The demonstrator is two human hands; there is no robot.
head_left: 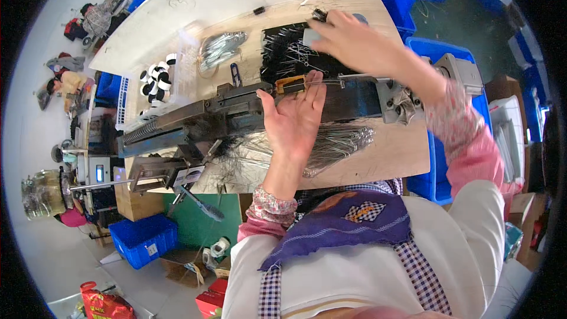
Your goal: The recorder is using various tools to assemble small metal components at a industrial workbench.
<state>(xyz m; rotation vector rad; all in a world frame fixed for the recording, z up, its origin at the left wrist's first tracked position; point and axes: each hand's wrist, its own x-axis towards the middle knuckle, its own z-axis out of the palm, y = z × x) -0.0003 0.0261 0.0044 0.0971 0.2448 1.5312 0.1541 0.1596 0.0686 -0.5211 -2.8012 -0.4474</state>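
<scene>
My left hand lies palm up, thumb apart and fingers stretched out, over the middle of a long dark metal bench machine. Its fingertips are beside a small orange-yellow block and a thin metal rod. My right hand, smeared by motion, reaches over a pile of black bristles with short metal wire pieces scattered on it. A pale flat piece shows at its fingertips; whether the hand holds it I cannot tell. Nearer me lies a heap of long looped wires, partly behind my left wrist.
A clear plastic basket of white-and-black rolls stands left on the wooden table. Beside it are a bag of metal pieces and a small dark tool. A machine lever juts past the front edge. Right stands a blue bin.
</scene>
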